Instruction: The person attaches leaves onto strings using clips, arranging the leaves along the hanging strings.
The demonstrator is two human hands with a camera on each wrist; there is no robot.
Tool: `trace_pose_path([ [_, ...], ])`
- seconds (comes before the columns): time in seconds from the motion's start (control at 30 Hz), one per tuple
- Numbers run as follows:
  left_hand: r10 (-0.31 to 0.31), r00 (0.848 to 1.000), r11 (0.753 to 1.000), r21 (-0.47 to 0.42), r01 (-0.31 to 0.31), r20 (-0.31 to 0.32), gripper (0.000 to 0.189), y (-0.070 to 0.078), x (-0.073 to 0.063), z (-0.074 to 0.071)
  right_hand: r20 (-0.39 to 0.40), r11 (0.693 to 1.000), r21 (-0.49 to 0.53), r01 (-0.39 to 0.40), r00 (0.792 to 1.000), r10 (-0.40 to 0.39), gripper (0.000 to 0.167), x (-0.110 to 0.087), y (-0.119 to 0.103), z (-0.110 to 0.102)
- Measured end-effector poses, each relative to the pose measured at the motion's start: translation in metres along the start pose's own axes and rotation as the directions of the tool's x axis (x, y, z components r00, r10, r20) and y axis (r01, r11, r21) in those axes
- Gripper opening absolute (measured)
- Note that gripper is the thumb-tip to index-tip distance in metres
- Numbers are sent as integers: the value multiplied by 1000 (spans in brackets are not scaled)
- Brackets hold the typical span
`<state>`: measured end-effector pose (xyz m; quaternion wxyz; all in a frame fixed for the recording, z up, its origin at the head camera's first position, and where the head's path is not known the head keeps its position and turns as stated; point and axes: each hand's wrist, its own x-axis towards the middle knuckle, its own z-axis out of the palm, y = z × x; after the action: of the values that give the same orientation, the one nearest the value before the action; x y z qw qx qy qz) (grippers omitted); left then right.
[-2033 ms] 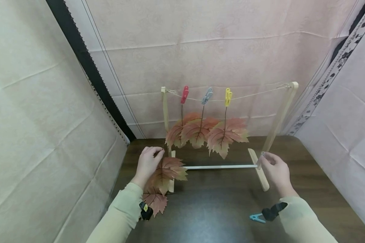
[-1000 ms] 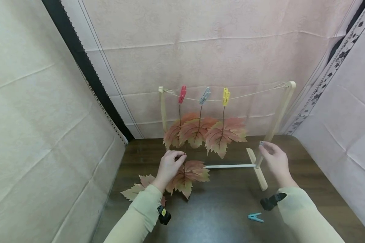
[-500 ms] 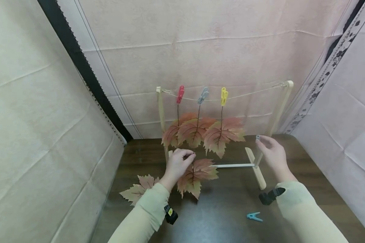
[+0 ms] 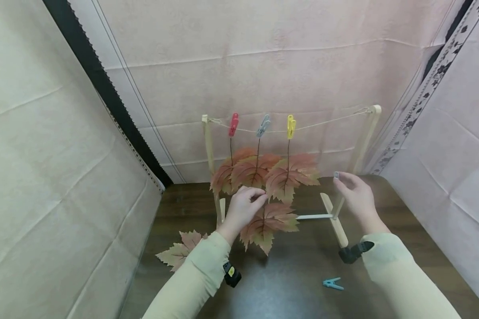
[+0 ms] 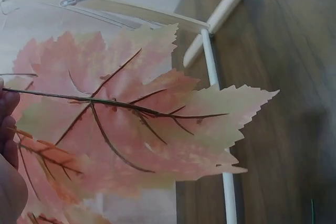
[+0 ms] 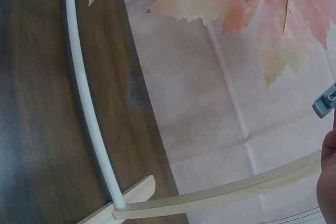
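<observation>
Soft light casts a bluish glare on the tabletop (image 4: 279,279); wrist views look hazy

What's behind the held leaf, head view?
Part of the stand's white rod, which emerges to the right of the held leaf, and the dark tabletop. The rod's stretch directly behind the leaf is covered; anything else there can't be seen.

Both arms (image 4: 191,277) reach forward — left fingers (image 4: 258,193) pinched, right fingers (image 4: 347,178) pinched too — hands well apart.
</observation>
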<state>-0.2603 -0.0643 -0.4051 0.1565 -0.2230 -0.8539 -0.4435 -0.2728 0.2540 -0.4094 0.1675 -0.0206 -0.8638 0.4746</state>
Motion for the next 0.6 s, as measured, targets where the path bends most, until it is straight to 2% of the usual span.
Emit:
trace_pose_path([
  [0.3, 8, 999, 1000, -17, -8, -32, 17, 19, 11, 7, 5, 1000, 24, 2, 1000, -2, 56, 5, -11, -3],
  [0.5, -18, 1000, 1000, -10, 18, -20, 19, 33, 22, 9, 1, 999, 20, 25, 1000, -25, 55, 10, -18, -7],
  [0.6, -11, 1000, 1000, 12, 11, -13, 19, 40, 29, 9, 4, 999, 26, 31, 1000, -31, 57, 13, -21, -11],
])
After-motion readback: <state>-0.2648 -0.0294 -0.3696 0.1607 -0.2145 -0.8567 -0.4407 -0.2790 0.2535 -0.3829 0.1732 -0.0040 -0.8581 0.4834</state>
